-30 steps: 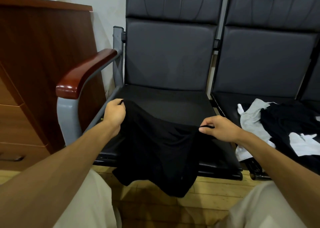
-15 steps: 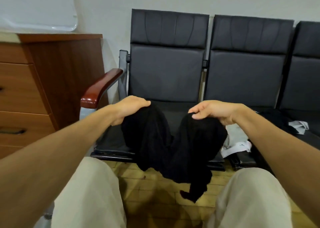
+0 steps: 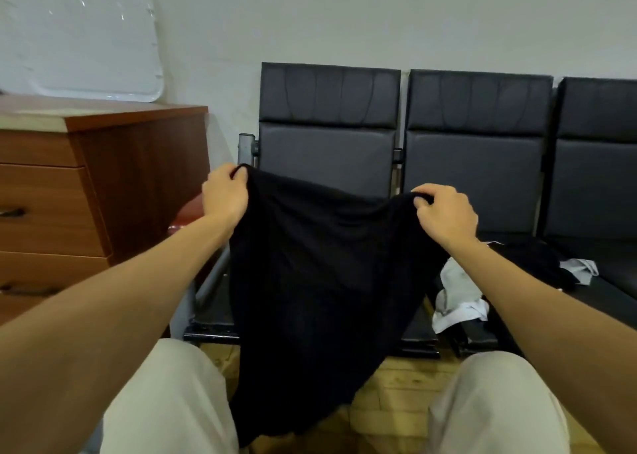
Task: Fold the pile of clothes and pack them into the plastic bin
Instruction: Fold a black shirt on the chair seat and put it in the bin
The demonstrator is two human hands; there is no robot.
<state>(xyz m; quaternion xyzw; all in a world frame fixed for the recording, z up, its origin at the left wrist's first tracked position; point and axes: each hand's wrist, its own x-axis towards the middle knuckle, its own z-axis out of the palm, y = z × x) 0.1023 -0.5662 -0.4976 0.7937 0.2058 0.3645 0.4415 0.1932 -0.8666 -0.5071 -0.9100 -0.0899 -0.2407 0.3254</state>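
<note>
Folding step: left hand (image 3: 224,197) and right hand (image 3: 445,214) each have fingers (image 3: 425,190) clenched on a top corner of the black garment (image 3: 317,281), which hangs spread before the bench (image 3: 327,157). Next, I judge, it needs laying flat for folding (the pile (image 3: 458,295) waits on the next seat).

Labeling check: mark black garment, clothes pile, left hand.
black garment (image 3: 310,281), head view, middle of hanging cloth
clothes pile (image 3: 458,291), head view, grey piece on seat
left hand (image 3: 224,195), head view, back of hand

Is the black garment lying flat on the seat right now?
No, the left hand and right hand hold the black garment up by its top edge, hanging free.
</note>
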